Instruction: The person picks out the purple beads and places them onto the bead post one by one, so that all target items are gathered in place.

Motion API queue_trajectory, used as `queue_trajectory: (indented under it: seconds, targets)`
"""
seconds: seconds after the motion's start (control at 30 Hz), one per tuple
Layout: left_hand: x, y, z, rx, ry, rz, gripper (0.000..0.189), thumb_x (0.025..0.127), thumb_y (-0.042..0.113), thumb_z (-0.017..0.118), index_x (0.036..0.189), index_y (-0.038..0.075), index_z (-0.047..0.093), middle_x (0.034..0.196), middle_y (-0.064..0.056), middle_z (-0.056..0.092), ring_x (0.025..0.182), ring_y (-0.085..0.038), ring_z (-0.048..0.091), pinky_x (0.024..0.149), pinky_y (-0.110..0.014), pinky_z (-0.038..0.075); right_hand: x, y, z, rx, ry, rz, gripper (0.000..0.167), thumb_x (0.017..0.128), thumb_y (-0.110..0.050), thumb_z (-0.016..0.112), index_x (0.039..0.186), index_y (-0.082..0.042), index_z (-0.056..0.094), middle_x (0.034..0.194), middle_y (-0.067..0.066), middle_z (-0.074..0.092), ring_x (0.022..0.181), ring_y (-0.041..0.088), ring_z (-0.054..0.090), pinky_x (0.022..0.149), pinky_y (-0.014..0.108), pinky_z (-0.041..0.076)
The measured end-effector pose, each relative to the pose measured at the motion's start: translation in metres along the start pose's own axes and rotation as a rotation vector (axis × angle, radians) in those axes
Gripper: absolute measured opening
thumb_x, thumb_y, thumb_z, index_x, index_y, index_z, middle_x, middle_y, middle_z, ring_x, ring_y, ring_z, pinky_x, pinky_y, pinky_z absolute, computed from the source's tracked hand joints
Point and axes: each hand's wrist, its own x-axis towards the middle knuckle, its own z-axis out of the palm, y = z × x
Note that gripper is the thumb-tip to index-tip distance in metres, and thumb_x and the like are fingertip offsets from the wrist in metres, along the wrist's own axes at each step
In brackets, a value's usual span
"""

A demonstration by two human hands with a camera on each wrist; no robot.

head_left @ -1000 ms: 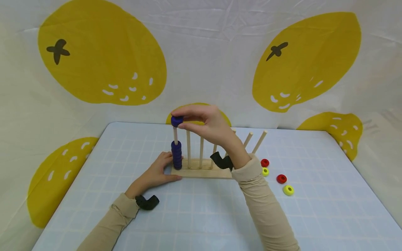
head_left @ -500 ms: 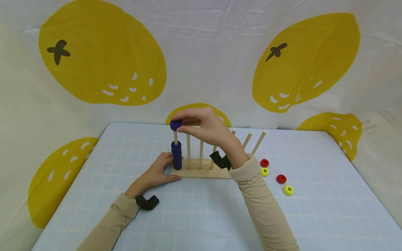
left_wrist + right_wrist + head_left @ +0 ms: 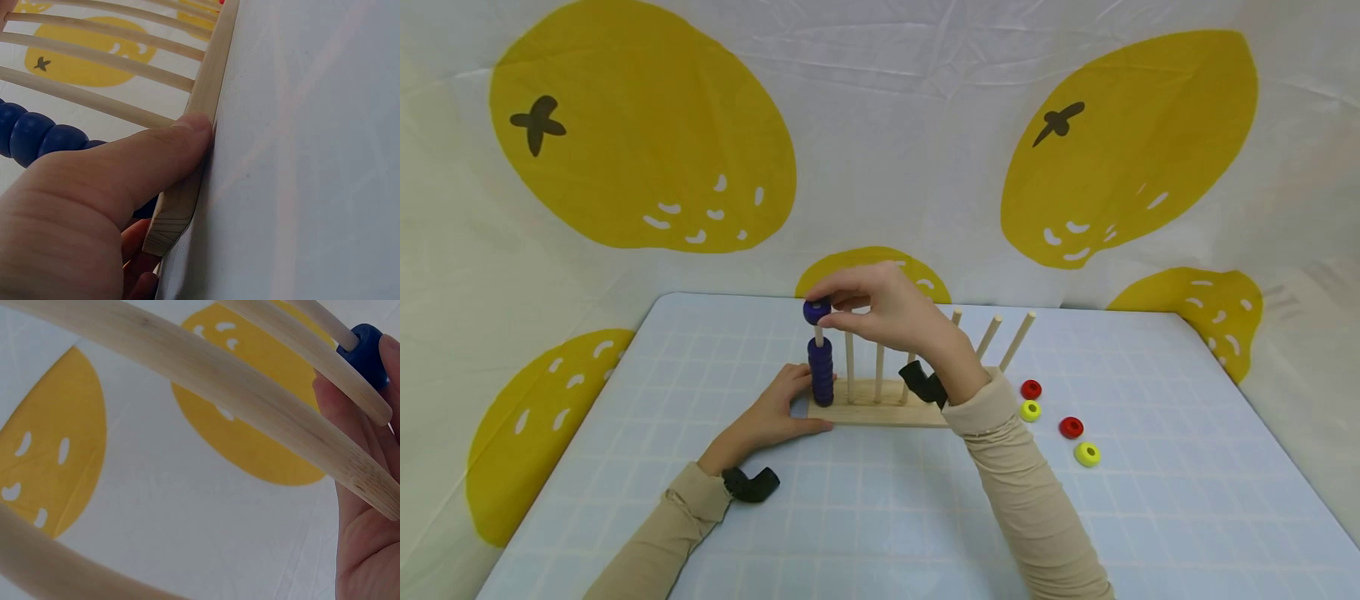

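Observation:
My right hand [image 3: 895, 312] pinches a dark blue bead [image 3: 817, 312] between thumb and fingers at the upper part of the leftmost peg. In the right wrist view the peg's end enters the hole of that bead [image 3: 365, 357]. Below it, apart by a short stretch of bare peg, several blue beads [image 3: 822, 371] sit stacked. The wooden base [image 3: 880, 414] stands on the table with several upright pegs. My left hand [image 3: 775, 412] grips its left end; in the left wrist view the thumb [image 3: 181, 134] lies along the base's front side, the fingers behind partly hidden.
Right of the rack, two red beads [image 3: 1072, 427] and two yellow beads [image 3: 1087, 454] lie on the pale blue gridded table [image 3: 880, 517]. Bare pegs [image 3: 1018, 341] rise at the rack's right side. A white curtain [image 3: 902, 142] with yellow fruit prints hangs behind.
My right hand has moved down and slightly left, bringing the pinched blue bead lower along the leftmost peg. The left hand has stayed in place on the base.

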Motion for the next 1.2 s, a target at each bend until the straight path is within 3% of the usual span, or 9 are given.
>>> queue_trajectory:
  seconds: [0.3, 0.57, 0.97, 1.2]
  targets:
    - [0.0, 0.0, 0.0, 0.0, -0.004, -0.001, 0.066, 0.074, 0.031, 0.088, 0.133, 0.012, 0.064, 0.132, -0.004, 0.058, 0.117, -0.021, 0.044, 0.1, -0.049, 0.037, -0.001, 0.0, -0.002, -0.027, 0.031, -0.01, 0.025, 0.088, -0.003, 0.074, 0.113, 0.0, 0.072, 0.11, 0.008, 0.071, 0.1, 0.013, 0.067, 0.088, 0.025, 0.052]
    - [0.0, 0.002, 0.0, -0.007, -0.003, -0.006, 0.066, 0.073, 0.03, 0.088, 0.132, 0.012, 0.064, 0.131, -0.003, 0.058, 0.117, -0.021, 0.045, 0.1, -0.049, 0.036, -0.001, 0.001, -0.001, 0.011, 0.062, -0.035, 0.023, 0.088, -0.002, 0.074, 0.11, 0.001, 0.072, 0.109, 0.014, 0.071, 0.101, 0.019, 0.067, 0.088, 0.028, 0.053]
    - [0.0, 0.003, 0.001, -0.003, 0.004, 0.012, 0.068, 0.073, 0.029, 0.089, 0.133, 0.011, 0.063, 0.133, -0.003, 0.058, 0.117, -0.021, 0.044, 0.099, -0.046, 0.037, -0.006, -0.002, -0.005, 0.052, 0.188, -0.142, 0.016, 0.09, 0.001, 0.07, 0.106, 0.001, 0.073, 0.106, 0.011, 0.072, 0.095, 0.014, 0.068, 0.084, 0.031, 0.055]
    - [0.0, 0.0, 0.002, 0.007, 0.008, 0.014, 0.07, 0.072, 0.028, 0.089, 0.135, 0.011, 0.062, 0.135, -0.004, 0.057, 0.117, -0.02, 0.044, 0.099, -0.047, 0.037, -0.016, -0.012, -0.013, 0.047, 0.216, -0.18, 0.016, 0.089, 0.004, 0.069, 0.105, 0.001, 0.073, 0.108, 0.01, 0.071, 0.096, 0.015, 0.068, 0.085, 0.033, 0.055]
